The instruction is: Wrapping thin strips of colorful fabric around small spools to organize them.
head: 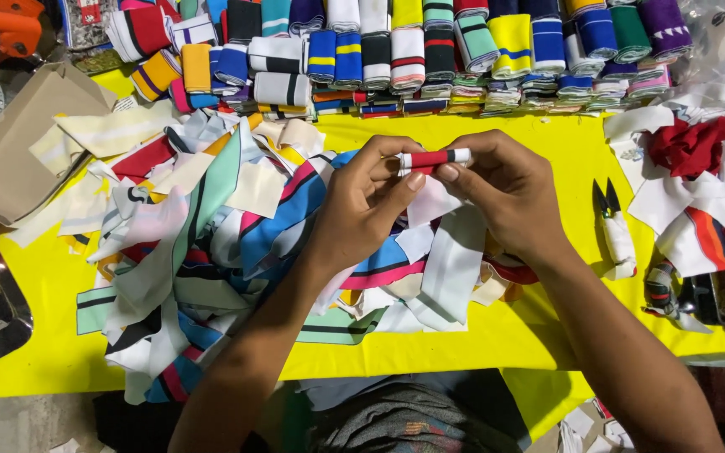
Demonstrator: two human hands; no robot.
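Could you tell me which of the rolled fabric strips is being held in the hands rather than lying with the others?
The red-and-white roll, pinched between both hands' fingers; the other rolls lie stacked in rows along the far edge.

Scrap pile [211,226] left of snips [612,222]; rolls [430,50] behind

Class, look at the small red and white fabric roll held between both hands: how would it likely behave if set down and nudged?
The fabric roll is probably light and soft, since fingertips alone hold it. Being a cylinder, it may roll on the yellow cloth. It might also unwind, as the loose strips nearby lie floppy.
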